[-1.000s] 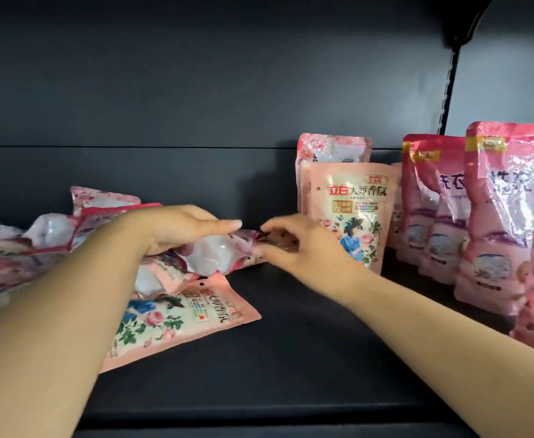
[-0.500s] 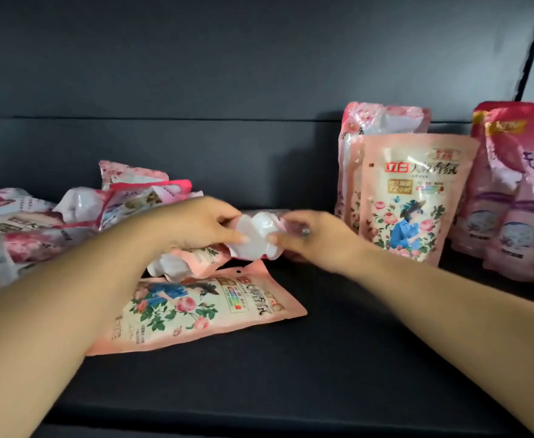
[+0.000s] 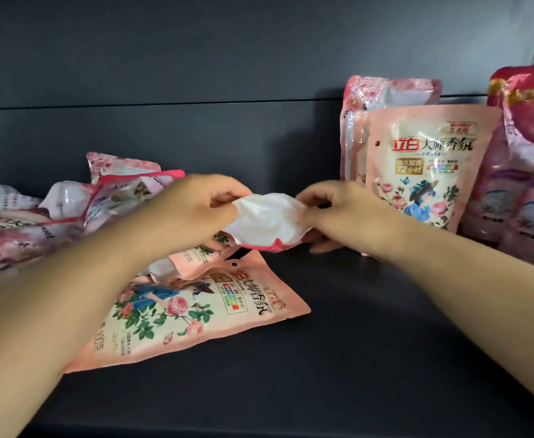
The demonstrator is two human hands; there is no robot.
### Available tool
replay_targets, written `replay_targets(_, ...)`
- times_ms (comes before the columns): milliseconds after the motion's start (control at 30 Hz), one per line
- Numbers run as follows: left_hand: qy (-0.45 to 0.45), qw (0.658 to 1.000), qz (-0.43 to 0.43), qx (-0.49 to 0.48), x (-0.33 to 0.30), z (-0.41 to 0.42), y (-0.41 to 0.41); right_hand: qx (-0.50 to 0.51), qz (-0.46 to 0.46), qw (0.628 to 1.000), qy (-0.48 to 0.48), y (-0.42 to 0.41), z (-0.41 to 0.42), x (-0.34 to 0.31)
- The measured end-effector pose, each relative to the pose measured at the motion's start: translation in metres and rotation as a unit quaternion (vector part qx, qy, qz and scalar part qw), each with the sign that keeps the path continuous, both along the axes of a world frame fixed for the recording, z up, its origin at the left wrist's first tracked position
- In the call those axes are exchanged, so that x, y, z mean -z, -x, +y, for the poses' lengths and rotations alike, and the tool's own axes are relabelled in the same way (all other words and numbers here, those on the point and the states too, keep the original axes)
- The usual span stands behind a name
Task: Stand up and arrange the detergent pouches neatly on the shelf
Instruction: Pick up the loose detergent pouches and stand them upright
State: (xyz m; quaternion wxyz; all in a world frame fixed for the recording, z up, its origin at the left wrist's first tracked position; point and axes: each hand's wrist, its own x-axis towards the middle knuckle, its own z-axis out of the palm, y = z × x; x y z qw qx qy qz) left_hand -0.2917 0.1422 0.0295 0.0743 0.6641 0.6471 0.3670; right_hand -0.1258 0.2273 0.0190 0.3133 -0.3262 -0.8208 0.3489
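A pink detergent pouch (image 3: 267,221) is lifted off the dark shelf (image 3: 338,343), its white underside facing me. My left hand (image 3: 193,210) grips its left side and my right hand (image 3: 332,210) grips its right side. Below it a pink floral pouch (image 3: 180,314) lies flat. A heap of fallen pouches (image 3: 38,216) fills the left. At the right a floral pouch (image 3: 426,165) stands upright, with another pouch (image 3: 385,93) standing behind it.
Darker pink pouches (image 3: 524,159) stand at the far right edge. The dark back wall (image 3: 196,74) closes off the shelf. Bare shelf surface lies between the flat pouch and the standing ones.
Both hands closed on the pouch and lifted it off the pile, turning its white underside toward me. The view shifted left, so the standing pouches sit further right.
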Motion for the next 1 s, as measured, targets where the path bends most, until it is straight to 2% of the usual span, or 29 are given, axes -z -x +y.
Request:
replay_targets(100, 0.021, 1.000, 0.014, 0.009, 0.008, 0.008, -0.006, -0.008, -0.037, 0.999, 0.016, 0.005, -0.003, 0.008)
replay_targets(200, 0.058, 0.998, 0.018, 0.028, 0.010, 0.010, -0.007, 0.017, -0.021, 1.000, -0.005, 0.015, -0.004, 0.010)
replay_targets(267, 0.064, 0.996, 0.061, 0.028, 0.012, 0.012, -0.007, 0.031, -0.006, 0.999, -0.002, 0.017, -0.003, 0.008)
replay_targets(333, 0.045, 0.996, 0.076, 0.019, 0.011, 0.014, -0.004, 0.037, 0.014, 0.999, 0.021, 0.016, -0.001, 0.005)
replay_targets(433, 0.024, 0.999, 0.025, 0.023, 0.007, 0.011, -0.001, 0.042, 0.017, 0.998, 0.041, 0.008, 0.002, -0.001)
replay_targets(633, 0.003, 0.998, 0.047, 0.028, 0.001, 0.006, 0.001, 0.046, -0.006, 0.999, -0.002, -0.002, 0.003, -0.007)
replay_targets(800, -0.048, 0.994, 0.098, 0.014, -0.004, -0.001, 0.009, -0.019, 0.015, 0.997, 0.067, -0.012, -0.001, -0.012)
replay_targets(1000, -0.056, 0.993, 0.090, 0.041, -0.012, -0.014, 0.011, -0.043, 0.000, 0.997, 0.068, -0.020, -0.002, -0.015)
